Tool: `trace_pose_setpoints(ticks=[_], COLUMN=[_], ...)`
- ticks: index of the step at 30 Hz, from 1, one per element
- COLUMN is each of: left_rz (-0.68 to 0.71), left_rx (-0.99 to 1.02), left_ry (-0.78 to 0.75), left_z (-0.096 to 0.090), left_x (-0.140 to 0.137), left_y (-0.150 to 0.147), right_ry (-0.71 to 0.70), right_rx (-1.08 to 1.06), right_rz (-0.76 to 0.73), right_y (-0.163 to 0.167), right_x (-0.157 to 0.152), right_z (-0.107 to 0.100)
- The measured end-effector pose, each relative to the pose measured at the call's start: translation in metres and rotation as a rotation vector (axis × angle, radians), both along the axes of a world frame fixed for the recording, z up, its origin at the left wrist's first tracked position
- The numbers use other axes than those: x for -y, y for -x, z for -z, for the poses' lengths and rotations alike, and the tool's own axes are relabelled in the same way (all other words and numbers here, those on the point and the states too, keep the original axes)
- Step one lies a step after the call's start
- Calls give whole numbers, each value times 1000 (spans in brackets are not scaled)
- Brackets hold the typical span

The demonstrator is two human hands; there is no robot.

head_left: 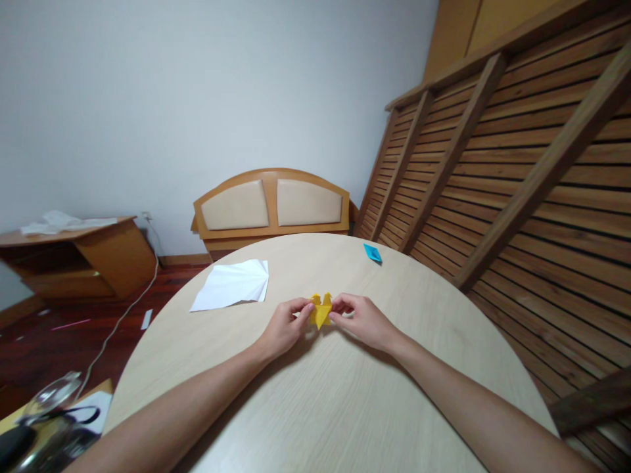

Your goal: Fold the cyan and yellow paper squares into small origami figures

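A small folded yellow paper piece (pixel 322 313) is held between both hands, just above the middle of the round table (pixel 315 407). It has two upright points at the top and a triangular flap pointing down towards me. My left hand (pixel 290 323) pinches its left side between thumb and fingers. On the right side, the thumb and fingertips of my right hand (pixel 363 319) are closed on the paper's edge. The paper's underside is hidden from view.
A creased white sheet (pixel 231 284) lies on the table's left. Far right on the tabletop is a small folded blue paper (pixel 373 253). Wooden slatted panels (pixel 473 190) lean along the right. A kettle-like metal item (pixel 44 437) stands at lower left, below table height.
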State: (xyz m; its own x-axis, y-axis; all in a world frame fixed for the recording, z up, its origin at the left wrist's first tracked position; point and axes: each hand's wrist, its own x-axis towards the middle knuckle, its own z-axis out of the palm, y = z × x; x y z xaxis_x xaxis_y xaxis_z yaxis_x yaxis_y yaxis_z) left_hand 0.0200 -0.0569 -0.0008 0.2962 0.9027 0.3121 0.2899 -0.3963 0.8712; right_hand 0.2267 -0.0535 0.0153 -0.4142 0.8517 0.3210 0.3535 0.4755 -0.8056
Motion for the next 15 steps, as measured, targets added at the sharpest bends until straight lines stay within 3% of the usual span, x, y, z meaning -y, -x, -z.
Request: trace_pose_setpoints(ticks=[15], left_rz=[-10], left_rx=[-14], left_ry=[-20], left_z=[1], left_x=[1], left_y=[-1], right_ry=[-20], right_rx=[18], right_rz=[49], right_y=[-2], right_x=[-3], right_z=[4])
